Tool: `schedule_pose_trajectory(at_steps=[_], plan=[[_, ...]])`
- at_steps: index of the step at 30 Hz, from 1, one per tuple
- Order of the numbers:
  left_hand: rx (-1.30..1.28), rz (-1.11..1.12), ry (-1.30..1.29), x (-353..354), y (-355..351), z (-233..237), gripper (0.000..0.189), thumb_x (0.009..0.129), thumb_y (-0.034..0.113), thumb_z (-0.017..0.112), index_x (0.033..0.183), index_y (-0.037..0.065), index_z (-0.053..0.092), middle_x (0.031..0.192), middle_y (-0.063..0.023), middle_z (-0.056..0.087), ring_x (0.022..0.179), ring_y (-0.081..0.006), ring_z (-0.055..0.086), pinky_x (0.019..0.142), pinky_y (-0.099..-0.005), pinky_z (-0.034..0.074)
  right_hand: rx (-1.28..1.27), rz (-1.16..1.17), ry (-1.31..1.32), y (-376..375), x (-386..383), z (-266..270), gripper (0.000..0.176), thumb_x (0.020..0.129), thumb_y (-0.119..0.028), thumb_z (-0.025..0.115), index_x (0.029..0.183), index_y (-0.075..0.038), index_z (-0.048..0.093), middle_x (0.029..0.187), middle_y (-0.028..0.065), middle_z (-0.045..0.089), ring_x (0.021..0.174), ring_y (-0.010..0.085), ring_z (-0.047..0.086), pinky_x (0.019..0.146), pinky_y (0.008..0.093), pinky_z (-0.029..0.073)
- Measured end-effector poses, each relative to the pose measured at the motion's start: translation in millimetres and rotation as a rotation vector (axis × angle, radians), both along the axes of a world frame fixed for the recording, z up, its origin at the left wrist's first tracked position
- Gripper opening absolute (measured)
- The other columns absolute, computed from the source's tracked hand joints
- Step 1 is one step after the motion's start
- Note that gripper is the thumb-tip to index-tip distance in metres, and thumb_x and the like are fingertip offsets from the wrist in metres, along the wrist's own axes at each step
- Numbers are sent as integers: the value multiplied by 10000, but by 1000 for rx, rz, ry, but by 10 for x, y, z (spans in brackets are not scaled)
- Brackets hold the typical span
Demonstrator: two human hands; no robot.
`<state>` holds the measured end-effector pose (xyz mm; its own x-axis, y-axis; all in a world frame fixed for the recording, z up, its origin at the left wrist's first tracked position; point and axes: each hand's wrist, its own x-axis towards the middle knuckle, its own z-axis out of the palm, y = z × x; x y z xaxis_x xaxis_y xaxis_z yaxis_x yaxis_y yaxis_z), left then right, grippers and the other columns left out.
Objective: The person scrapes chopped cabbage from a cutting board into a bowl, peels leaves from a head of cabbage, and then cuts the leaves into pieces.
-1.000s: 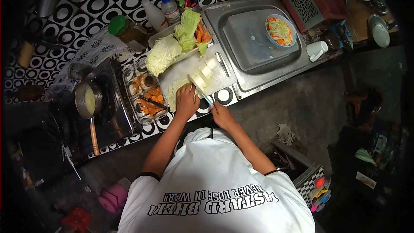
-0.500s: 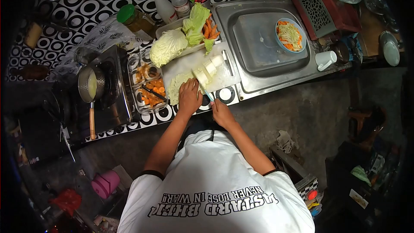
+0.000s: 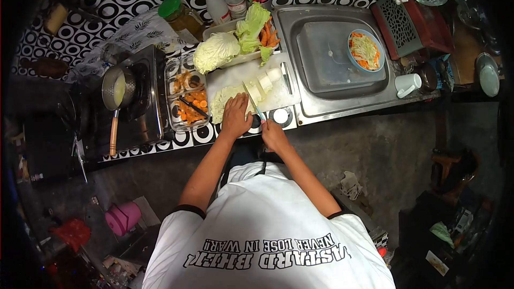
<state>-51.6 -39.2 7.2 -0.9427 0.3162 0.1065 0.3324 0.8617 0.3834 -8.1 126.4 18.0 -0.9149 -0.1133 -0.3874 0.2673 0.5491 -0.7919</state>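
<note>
Cabbage (image 3: 225,98) partly under left hand (image 3: 235,118)

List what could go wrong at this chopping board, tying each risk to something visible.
The left hand holds the cabbage down right beside the knife in the right hand, so a slip could cut fingers. The wooden handle of the pan points toward the counter front, where it might be knocked. Cut white pieces sit near the cutting board edge by the sink and could roll off.

White T-shirt (image 3: 267,219) — black lettering (image 3: 267,250), dark-trimmed sleeves (image 3: 186,210)
</note>
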Motion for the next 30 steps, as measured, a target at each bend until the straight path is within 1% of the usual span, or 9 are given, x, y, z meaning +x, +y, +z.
schedule_pose_trajectory(at_steps=[4, 8, 10, 13, 17, 19, 22, 25, 30], plan=[[9, -18, -27, -2, -33, 5, 611, 801, 184, 562, 1350, -57, 442, 1385, -210, 464, 1330, -336, 395, 1129, -466, 256, 0, -24, -34, 13, -16, 42, 423, 998, -296, 395, 906, 73, 579, 903, 331, 599, 925, 496, 559, 800, 490, 434], [21, -20, -23, 9, -25, -14, 622, 798, 183, 564, 1358, -54, 433, 1383, -211, 466, 1328, -335, 398, 1129, -465, 257, -54, -44, -57, 26, -37, 1, 463, 987, -293, 366, 871, 94, 593, 919, 339, 608, 926, 500, 573, 832, 505, 440], [20, -16, -1, 9, -24, -29, 621, 794, 183, 565, 1354, -55, 437, 1378, -211, 471, 1322, -334, 405, 1126, -467, 259, -110, -39, -169, 45, -67, -13, 479, 979, -289, 329, 911, 92, 611, 949, 328, 611, 940, 488, 575, 859, 478, 442], [6, -26, 22, 0, -30, -50, 624, 790, 185, 566, 1351, -57, 438, 1367, -211, 479, 1310, -342, 414, 1122, -473, 263, -51, -34, -145, 25, -58, 80, 486, 971, -283, 310, 928, 92, 616, 964, 329, 610, 955, 486, 573, 863, 484, 437], [15, -35, -30, -28, -37, 11, 620, 792, 209, 545, 1343, -62, 453, 1370, -208, 481, 1322, -331, 401, 1133, -461, 247, 25, -44, -87, -57, -45, 103, 495, 990, -295, 321, 902, 92, 617, 955, 334, 607, 959, 489, 570, 850, 504, 432], [2, -43, -35, -43, -49, 46, 605, 790, 215, 538, 1318, -75, 477, 1358, -207, 490, 1320, -335, 401, 1135, -459, 243, 113, 26, -81, -77, -59, 137, 528, 1012, -324, 323, 879, 94, 617, 936, 342, 601, 949, 497, 565, 831, 520, 431], [-33, -73, -12, -76, -61, 48, 597, 786, 215, 536, 1296, -92, 493, 1352, -214, 496, 1326, -345, 392, 1141, -462, 233, 125, 13, -119, -77, -82, 123, 557, 1024, -346, 318, 870, 97, 618, 915, 351, 597, 934, 504, 564, 818, 524, 435], [19, -110, 6, -115, -99, -13, 605, 780, 215, 539, 1291, -106, 494, 1349, -222, 497, 1335, -351, 381, 1146, -462, 226, 145, 27, -166, -63, -118, 205, 562, 1025, -348, 309, 873, 97, 617, 905, 356, 594, 927, 505, 565, 816, 524, 435], [13, -136, -52, -137, -122, -27, 624, 777, 225, 541, 1305, -104, 482, 1367, -226, 483, 1347, -348, 368, 1146, -454, 231, 143, 14, -190, -77, -121, 184, 582, 1031, -363, 295, 868, 95, 614, 888, 356, 595, 918, 504, 567, 804, 531, 435]])
